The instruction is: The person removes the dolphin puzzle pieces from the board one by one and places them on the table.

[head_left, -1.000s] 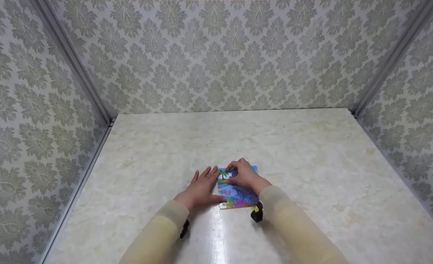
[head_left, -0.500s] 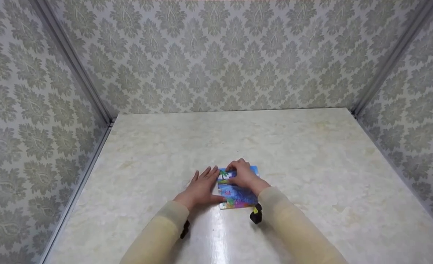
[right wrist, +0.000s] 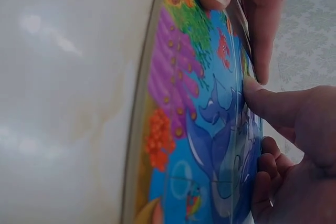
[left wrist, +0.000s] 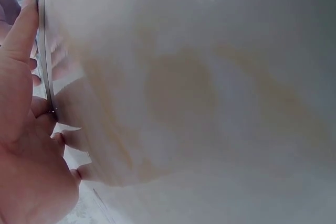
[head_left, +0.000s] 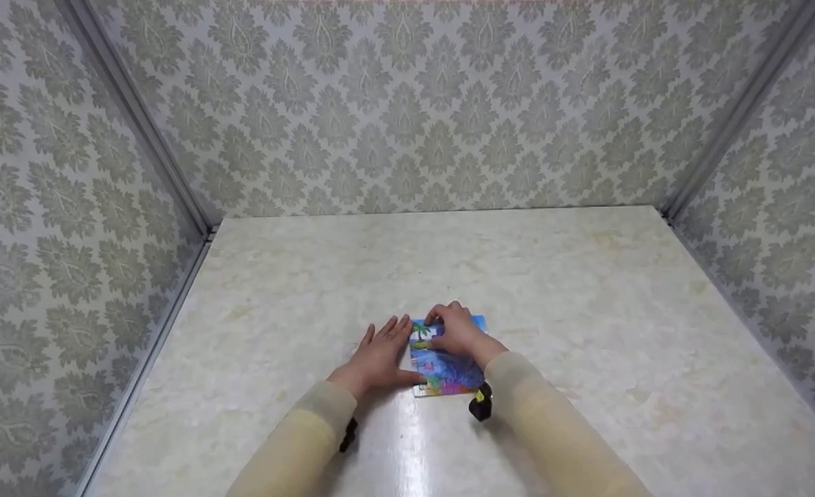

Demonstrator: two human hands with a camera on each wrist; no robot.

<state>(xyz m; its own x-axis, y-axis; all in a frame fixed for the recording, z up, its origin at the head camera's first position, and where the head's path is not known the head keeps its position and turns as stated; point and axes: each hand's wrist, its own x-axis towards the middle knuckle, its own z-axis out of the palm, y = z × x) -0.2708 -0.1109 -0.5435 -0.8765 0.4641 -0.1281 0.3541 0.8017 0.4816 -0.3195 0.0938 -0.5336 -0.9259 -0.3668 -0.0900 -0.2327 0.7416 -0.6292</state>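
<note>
A flat jigsaw puzzle [head_left: 438, 373] with a bright undersea picture lies on the pale table, partly covered by both hands. My left hand [head_left: 378, 355] lies spread along its left side, fingers straight, its thumb resting on the near left corner. The right hand [head_left: 459, 331] is over the upper part, its thumb and curled fingers gripping at the picture near a green palm tree [head_left: 420, 331]. In the right wrist view, dolphins, purple coral and fine piece seams show on the puzzle [right wrist: 178, 77]. The right thumb and fingertips [right wrist: 251, 85] meet its surface there.
The pale marbled table [head_left: 311, 262] runs back to a patterned wall [head_left: 407, 103], with similar walls at left and right. A black wrist device [head_left: 481, 404] hangs beneath the right wrist, close to the puzzle's near right corner.
</note>
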